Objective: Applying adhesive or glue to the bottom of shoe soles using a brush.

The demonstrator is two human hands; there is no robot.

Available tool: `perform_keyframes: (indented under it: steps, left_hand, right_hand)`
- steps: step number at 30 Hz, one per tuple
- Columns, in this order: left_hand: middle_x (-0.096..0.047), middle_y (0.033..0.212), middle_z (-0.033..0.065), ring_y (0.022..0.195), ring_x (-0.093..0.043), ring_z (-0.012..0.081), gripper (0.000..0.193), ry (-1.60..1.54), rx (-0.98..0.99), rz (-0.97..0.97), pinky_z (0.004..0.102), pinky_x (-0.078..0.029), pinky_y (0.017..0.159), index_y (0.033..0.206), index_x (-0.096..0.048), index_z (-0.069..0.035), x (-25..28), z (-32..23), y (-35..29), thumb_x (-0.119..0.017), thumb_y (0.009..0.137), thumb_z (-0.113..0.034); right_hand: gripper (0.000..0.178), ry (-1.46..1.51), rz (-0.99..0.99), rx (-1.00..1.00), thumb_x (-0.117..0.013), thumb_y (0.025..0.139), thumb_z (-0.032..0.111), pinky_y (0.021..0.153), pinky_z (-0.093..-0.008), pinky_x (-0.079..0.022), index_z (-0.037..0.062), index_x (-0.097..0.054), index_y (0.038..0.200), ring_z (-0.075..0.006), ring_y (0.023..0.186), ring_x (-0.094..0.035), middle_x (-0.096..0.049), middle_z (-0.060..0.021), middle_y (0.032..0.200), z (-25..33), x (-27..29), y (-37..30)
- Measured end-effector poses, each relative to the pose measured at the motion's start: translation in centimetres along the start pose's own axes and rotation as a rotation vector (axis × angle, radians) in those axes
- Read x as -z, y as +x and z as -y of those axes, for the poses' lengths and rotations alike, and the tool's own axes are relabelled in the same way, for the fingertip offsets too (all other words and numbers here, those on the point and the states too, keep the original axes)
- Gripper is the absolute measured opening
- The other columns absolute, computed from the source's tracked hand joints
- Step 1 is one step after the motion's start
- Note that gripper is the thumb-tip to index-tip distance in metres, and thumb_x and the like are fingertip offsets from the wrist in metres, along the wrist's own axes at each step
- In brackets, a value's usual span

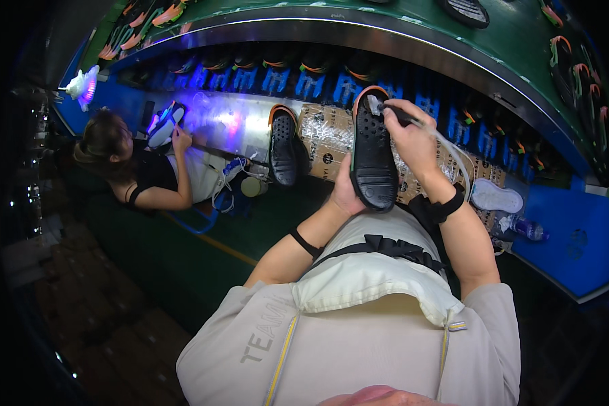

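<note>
A black shoe sole with an orange rim and a perforated far half stands nearly upright in front of me. My left hand is closed on the side of its near end. In my right hand is a dark pen-like tool, pinched between the fingers, with a pale thin hose running back past the wrist. The tool's tip is at a small white patch near the sole's far end; what the patch is I cannot make out. Another black shoe with an orange rim stands to the left.
Cardboard wrapped in clear film covers the bench ahead. A white sole-shaped piece and a purple-labelled bottle lie to the right. Shoes on blue holders line a shelf beneath a green conveyor. At left a co-worker holds a shoe under purple light.
</note>
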State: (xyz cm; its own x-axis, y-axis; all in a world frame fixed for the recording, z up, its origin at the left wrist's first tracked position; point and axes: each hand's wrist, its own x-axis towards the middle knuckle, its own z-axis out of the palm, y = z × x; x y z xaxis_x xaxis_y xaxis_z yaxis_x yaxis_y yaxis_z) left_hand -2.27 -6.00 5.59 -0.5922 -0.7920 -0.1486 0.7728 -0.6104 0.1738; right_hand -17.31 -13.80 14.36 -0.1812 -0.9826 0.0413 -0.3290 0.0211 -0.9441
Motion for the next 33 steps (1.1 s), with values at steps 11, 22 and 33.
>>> perform_keyframes:
  steps: [11, 22, 33]
  left_hand:
    - [-0.065, 0.135, 0.0141, 0.121, -0.065, 0.0290, 0.066, 0.155, -0.179, -0.080, 0.0475, -0.050, 0.109, 0.138, -0.058, -0.008, -3.4, -2.5, 0.6, -0.023, 0.109, -0.056]
    - [-0.061, 0.140, 0.0169, 0.121, -0.066, 0.0350, 0.079, 0.168, -0.170, -0.145, 0.0508, -0.056, 0.103, 0.152, -0.045, -0.010, -8.6, -2.4, 0.0, -0.025, 0.102, -0.067]
    - [-0.061, 0.142, 0.0162, 0.129, -0.062, 0.0304, 0.073, 0.156, -0.222, 0.012, 0.0451, -0.051, 0.111, 0.145, -0.054, -0.010, -8.9, -4.4, -0.9, -0.034, 0.102, -0.065]
  right_hand:
    - [0.018, -0.349, 0.659, 0.456, -0.075, 0.082, 0.007, 0.076, -0.0410, -0.057, 0.0014, -0.075, 0.099, -0.0354, 0.085, -0.071, -0.072, -0.0190, 0.090, 8.0, 5.1, -4.0]
    - [0.029, -0.049, 0.301, 0.810, -0.078, 0.081, 0.001, 0.073, -0.0375, -0.054, 0.0022, -0.074, 0.110, -0.0290, 0.081, -0.066, -0.067, -0.0126, 0.087, 8.1, 3.7, -0.7]
    - [0.026, 0.151, 0.543, 0.688, -0.081, 0.081, 0.006, 0.074, -0.0371, -0.047, 0.0043, -0.077, 0.107, -0.0269, 0.078, -0.062, -0.069, -0.0110, 0.087, 10.1, 4.9, -1.9]
